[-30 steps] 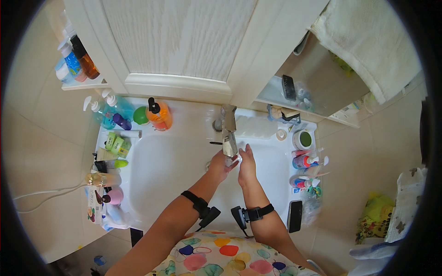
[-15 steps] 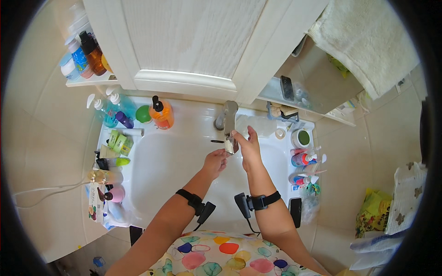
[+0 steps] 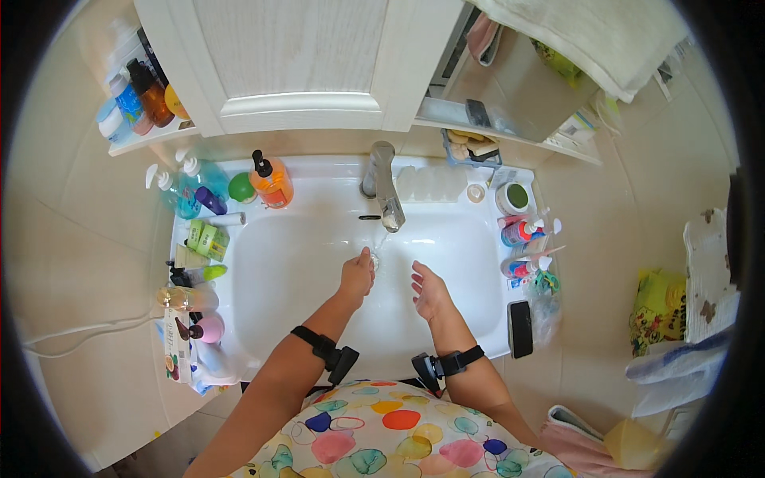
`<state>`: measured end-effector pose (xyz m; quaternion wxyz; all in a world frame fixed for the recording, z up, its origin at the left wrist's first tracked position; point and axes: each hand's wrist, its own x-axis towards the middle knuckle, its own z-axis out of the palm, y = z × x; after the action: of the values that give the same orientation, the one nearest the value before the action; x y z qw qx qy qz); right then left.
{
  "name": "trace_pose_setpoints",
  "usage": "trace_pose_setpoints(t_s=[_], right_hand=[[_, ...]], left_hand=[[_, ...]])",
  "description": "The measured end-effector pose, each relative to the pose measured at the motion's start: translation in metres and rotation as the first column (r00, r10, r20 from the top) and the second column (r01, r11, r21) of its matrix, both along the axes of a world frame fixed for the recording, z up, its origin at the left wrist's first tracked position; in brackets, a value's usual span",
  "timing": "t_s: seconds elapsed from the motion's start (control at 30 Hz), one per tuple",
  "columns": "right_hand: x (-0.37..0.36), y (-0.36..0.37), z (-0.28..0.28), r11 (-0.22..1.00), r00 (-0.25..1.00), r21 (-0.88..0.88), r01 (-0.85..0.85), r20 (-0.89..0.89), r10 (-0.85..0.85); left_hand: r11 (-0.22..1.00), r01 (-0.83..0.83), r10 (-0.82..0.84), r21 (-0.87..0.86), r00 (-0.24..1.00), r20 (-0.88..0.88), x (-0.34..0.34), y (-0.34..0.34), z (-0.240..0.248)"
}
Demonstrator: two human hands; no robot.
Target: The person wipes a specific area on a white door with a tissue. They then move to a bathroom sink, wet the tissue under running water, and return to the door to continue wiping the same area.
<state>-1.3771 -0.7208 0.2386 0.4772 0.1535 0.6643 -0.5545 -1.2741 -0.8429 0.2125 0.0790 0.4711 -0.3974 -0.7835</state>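
Note:
Water runs from the silver faucet (image 3: 386,191) into the white sink (image 3: 279,263). Beside the thin stream and the drain is my left hand (image 3: 358,275), turned side-on with its fingers loosely curved. Its palm is partly hidden, and I see nothing held in it. My right hand (image 3: 429,290) is open over the basin to the right of the stream, its fingers apart and nothing in them. Neither hand touches the faucet. Each forearm wears a black strap with a small device, the left strap (image 3: 323,348) and the right strap (image 3: 446,365).
On the left rim stand an orange pump bottle (image 3: 272,185), blue pump bottles (image 3: 185,195) and several tubes. A round jar (image 3: 514,197), small bottles (image 3: 522,233) and a black phone (image 3: 520,329) line the right side. A white cabinet door (image 3: 295,56) overhangs the back.
My right hand has let go of the faucet and moved down over the basin. The left hand has drawn back from the spout too. Water now flows, and the view has shifted slightly.

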Motion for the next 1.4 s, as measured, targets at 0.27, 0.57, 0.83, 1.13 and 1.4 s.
trace_pose_setpoints(t_s=[0.27,0.57,0.83,1.13,1.4], right_hand=[[0.041,0.008,-0.028,1.0,0.991,-0.01,-0.007,0.132,0.008],[0.053,-0.008,-0.022,0.783,0.846,-0.6,-0.161,0.324,0.423],[0.022,-0.001,-0.017,0.672,0.813,-0.708,-0.218,0.25,0.526],[0.013,0.008,-0.041,0.615,0.584,0.039,-0.788,-0.272,0.765],[0.033,0.018,-0.018,0.526,0.49,0.033,-0.85,-0.319,0.811]], left_hand=[[0.999,-0.016,0.015,-0.044,1.0,-0.016,0.022,0.019,-0.01],[0.248,0.109,-0.14,-0.963,0.987,0.076,0.05,0.038,-0.005],[0.384,0.207,-0.106,-0.9,0.978,0.18,0.095,0.079,0.03],[0.447,0.377,-0.025,-0.811,0.912,0.41,0.134,0.115,0.056],[0.223,0.501,0.25,-0.837,0.8,0.545,0.117,0.133,0.037]])
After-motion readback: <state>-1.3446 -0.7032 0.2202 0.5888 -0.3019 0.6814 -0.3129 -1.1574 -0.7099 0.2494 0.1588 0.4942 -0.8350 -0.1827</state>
